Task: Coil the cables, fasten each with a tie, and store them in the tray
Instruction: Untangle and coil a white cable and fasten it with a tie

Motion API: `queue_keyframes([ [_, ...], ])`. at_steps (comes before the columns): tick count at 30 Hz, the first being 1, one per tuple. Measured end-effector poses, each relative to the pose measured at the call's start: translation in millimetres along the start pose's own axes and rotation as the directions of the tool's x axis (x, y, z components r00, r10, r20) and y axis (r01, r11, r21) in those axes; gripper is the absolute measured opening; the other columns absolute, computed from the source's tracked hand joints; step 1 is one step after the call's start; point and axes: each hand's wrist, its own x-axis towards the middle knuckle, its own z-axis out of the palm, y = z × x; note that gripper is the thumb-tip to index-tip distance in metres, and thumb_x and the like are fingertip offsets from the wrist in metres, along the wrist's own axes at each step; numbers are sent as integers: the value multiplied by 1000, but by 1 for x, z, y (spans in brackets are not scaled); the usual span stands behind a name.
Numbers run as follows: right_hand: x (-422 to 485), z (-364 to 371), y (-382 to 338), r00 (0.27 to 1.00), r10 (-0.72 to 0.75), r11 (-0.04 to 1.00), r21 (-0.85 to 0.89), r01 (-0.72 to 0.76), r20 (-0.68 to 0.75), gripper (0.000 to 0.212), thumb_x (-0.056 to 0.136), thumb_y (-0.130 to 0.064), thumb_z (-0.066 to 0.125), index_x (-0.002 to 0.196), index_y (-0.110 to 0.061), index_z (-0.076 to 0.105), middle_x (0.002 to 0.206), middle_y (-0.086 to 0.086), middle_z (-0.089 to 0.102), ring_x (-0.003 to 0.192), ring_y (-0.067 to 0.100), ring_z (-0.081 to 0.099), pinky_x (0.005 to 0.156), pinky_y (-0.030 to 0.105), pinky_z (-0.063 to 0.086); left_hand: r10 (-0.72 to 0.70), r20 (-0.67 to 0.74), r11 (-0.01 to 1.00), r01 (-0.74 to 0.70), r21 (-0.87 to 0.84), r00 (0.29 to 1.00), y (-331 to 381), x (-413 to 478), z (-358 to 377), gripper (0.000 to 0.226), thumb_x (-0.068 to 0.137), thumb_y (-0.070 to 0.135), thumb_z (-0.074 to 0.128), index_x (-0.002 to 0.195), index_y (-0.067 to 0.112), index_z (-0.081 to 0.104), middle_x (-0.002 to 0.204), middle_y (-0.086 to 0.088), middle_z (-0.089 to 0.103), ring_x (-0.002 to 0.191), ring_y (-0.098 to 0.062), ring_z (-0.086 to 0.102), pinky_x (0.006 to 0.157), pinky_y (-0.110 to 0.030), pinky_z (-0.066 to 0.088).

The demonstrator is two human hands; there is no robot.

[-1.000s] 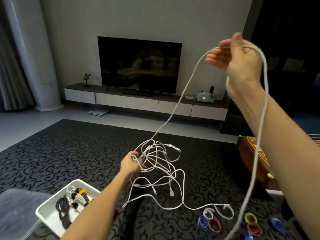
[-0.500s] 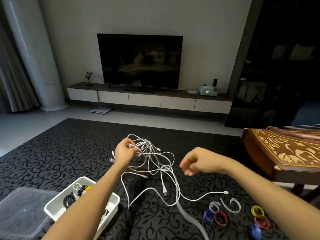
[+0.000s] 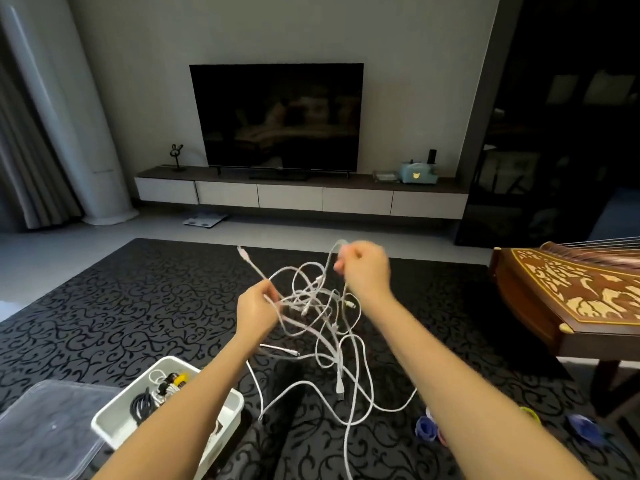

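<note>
Holds a tangle of white cables (image 3: 311, 301) in the air above the black patterned rug (image 3: 138, 306), between both hands. Grips several strands at the tangle's left edge with the left hand (image 3: 258, 308), fingers curled round them, with one plug end sticking up and away past the knuckles. Pinches a loop at the top of the tangle with the right hand (image 3: 365, 271), higher than the left, fingers bent in on the cable; too blurred to tell which fingers do the pinching. Below the hands, loose loops and plug ends dangling between the forearms toward the rug.

At lower left, partly under the left forearm, a white tray (image 3: 102, 430) on the rug, with a black coil (image 3: 140, 405) and a pale bundle bound with a yellow tie (image 3: 173, 382) inside. Just left of the tray, a clear plastic lid (image 3: 48, 431).

At lower right on the rug, a blue tie (image 3: 425, 427) beside the right forearm, a yellow-green tie (image 3: 530, 414) and a second blue tie (image 3: 585, 427) further right. Beyond them, a wooden zither (image 3: 571, 296) with pale inlay.

Against the far wall, a dark TV (image 3: 277, 116) on a low console (image 3: 294, 195). On the console's right end, a teal box (image 3: 417, 171) with a small yellow cat-face mark; any lettering too small to read.
</note>
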Motion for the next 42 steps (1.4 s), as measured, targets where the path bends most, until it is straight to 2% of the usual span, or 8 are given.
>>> queue_keyframes([
  [4,25,-48,-56,993,-71,895,433,106,-95,34,97,-8,48,64,-12,58,56,-2,52,51,6,50,51,22,50,-124,-30,991,126,56,992,-26,-9,14,30,69,-6,59,55,16,46,63,-13,62,71,-34,61,59,-32,37],
  [10,26,-90,-111,956,-240,700,653,289,-166,29,100,-11,43,75,-10,59,58,-2,45,49,5,37,46,18,32,-296,-82,936,306,176,952,-28,9,35,15,81,-3,48,83,2,62,95,-25,66,96,-40,60,79,-38,45],
  [15,29,-106,-130,952,-251,701,646,303,-173,28,101,-13,41,80,-8,59,61,1,44,51,7,35,47,19,32,-304,185,904,221,366,935,-33,18,30,19,87,10,52,105,6,55,113,-19,63,106,-33,58,83,-32,43],
  [21,39,-99,-138,968,-167,847,475,239,-189,29,99,-15,45,77,-12,62,60,-1,49,50,7,39,47,19,36,-354,596,877,477,-56,720,-3,37,-7,50,83,-9,53,129,10,47,73,-9,53,55,-17,47,53,-24,42],
  [25,37,-80,-132,993,-90,885,452,117,-81,29,98,-11,46,74,-12,62,61,0,49,53,9,40,49,21,37,-132,224,990,142,-27,966,35,45,-14,58,61,11,63,119,16,61,91,-12,64,80,-25,62,70,-30,52],
  [29,30,-72,-133,995,-86,844,527,97,-45,29,98,-11,47,76,-11,64,57,-1,48,51,8,39,47,20,36,200,350,918,-300,259,915,52,32,33,68,76,48,71,137,33,45,140,-3,44,125,-28,45,104,-43,39],
  [39,33,-131,-154,946,-230,719,615,324,-230,30,100,-15,44,76,-11,60,54,-5,45,46,4,37,46,18,35,-230,309,904,85,419,923,-42,19,82,78,78,64,61,137,16,41,136,-14,45,123,-33,47,100,-39,40],
  [42,29,-125,-140,971,-187,795,557,239,-149,28,101,-15,44,79,-10,61,58,-1,45,49,6,37,47,18,36,-191,383,979,148,139,904,-27,22,79,81,81,41,72,145,9,34,140,-16,46,124,-29,49,104,-35,39],
])
